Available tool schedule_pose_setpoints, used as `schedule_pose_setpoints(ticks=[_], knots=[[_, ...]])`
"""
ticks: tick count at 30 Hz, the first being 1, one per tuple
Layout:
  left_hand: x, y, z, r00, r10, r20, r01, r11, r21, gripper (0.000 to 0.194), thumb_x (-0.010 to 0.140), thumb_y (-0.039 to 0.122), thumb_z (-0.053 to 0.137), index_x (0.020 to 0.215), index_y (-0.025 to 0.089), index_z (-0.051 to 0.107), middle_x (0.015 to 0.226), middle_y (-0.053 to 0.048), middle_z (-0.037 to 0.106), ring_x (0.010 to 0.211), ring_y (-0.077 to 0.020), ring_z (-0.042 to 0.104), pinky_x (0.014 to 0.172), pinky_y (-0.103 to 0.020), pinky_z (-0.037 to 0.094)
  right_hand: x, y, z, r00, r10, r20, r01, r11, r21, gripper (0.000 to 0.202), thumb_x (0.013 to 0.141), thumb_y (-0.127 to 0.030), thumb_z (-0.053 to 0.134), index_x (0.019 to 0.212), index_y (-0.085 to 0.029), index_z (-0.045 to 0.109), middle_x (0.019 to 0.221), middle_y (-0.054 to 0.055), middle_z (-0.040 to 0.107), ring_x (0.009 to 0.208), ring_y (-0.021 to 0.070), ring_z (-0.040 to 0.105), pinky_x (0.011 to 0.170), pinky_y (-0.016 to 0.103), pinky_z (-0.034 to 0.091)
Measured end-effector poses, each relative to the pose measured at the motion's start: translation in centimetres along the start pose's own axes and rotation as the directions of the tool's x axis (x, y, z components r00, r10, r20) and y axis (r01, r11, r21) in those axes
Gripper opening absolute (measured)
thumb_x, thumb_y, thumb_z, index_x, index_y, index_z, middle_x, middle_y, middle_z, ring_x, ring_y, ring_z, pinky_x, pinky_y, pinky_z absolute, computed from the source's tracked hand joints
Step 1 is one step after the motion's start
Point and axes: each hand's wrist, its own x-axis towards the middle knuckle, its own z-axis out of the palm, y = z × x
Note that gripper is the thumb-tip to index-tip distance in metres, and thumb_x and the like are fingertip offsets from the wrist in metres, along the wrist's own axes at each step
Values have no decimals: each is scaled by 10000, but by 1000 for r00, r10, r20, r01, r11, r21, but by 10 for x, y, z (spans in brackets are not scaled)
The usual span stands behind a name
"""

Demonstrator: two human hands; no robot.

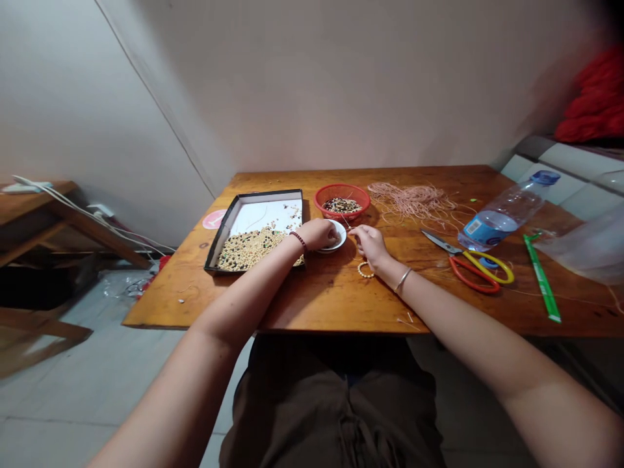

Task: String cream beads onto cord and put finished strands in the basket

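Observation:
My left hand (316, 234) reaches into a small white bowl (342, 238), its fingers bent and their tips hidden in the bowl. Just right of the bowl, my right hand (369, 244) is closed in a pinch on a thin string that carries light beads below it. That beaded loop (364, 270) lies on the table under the hand. Behind the bowl stands a red basket (363, 203) of mixed dark and light beads. A black-edged tray (303, 205) with many cream and dark beads lies to the left.
Pink string (419, 203) is heaped at the back right. Scissors (472, 268) with red and yellow handles, a tilted plastic bottle (504, 214) and a green strip (543, 279) lie on the right of the wooden table (302, 309). A pink round sticker (213, 220) sits left of the tray.

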Motion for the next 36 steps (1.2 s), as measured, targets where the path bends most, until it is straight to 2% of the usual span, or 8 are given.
schedule_pose_setpoints(ticks=[4, 8, 12, 16, 21, 28, 36], knots=[[-1, -1, 0, 1000, -7, -14, 7, 1000, -7, 251, 785, 336, 545, 853, 168, 718, 822, -88, 708, 691, -183, 618, 627, -252, 418, 5, 9, 0, 992, -102, -70, 97, 993, -68, 151, 655, -258, 582, 533, -184, 532, 475, -62, 462, 494, 89, 405, 499, 221, 326], [-3, -1, -1, 1000, -2, -17, 2, 1000, -24, 240, 780, 319, 572, 923, 202, 725, 885, -74, 716, 766, -201, 643, 680, -261, 446, 8, 11, -2, 971, -189, -144, 174, 979, -111, 141, 667, -240, 544, 546, -174, 571, 566, -27, 556, 608, 119, 488, 618, 239, 382], [-4, -1, -2, 1000, -5, -24, 4, 999, -52, 218, 775, 310, 590, 918, 225, 730, 906, -52, 720, 789, -196, 649, 710, -263, 462, 7, 9, -3, 947, -253, -199, 229, 964, -135, 147, 687, -228, 527, 556, -177, 570, 610, -11, 587, 665, 137, 515, 681, 252, 397], [-4, 1, -2, 999, -3, -46, -1, 996, -89, 207, 770, 272, 594, 923, 205, 717, 921, -47, 722, 808, -185, 652, 726, -258, 471, 5, 7, -4, 922, -305, -239, 259, 944, -205, 167, 705, -226, 524, 550, -180, 563, 573, -21, 550, 628, 135, 492, 659, 256, 392], [-5, 1, -2, 997, 21, -70, -31, 990, -136, 201, 763, 220, 594, 942, 187, 678, 914, -28, 724, 813, -157, 653, 719, -233, 480, 4, 5, -4, 917, -301, -261, 241, 941, -237, 170, 714, -224, 506, 556, -185, 554, 576, -17, 544, 632, 140, 491, 642, 258, 392], [-4, 1, 0, 995, 0, -98, -12, 992, -124, 204, 772, 261, 605, 931, 160, 684, 921, -73, 718, 802, -181, 650, 737, -270, 489, 2, 5, -2, 918, -323, -231, 269, 934, -237, 173, 707, -243, 506, 544, -194, 536, 565, -10, 543, 631, 145, 485, 624, 256, 387], [-5, 4, -1, 997, -23, -71, 16, 995, -97, 201, 760, 300, 602, 882, 185, 713, 894, -62, 718, 771, -175, 644, 708, -251, 472, 4, 1, -4, 915, -223, -336, 197, 974, -110, 170, 706, -258, 484, 584, -177, 572, 603, -4, 563, 617, 137, 477, 594, 253, 362]])
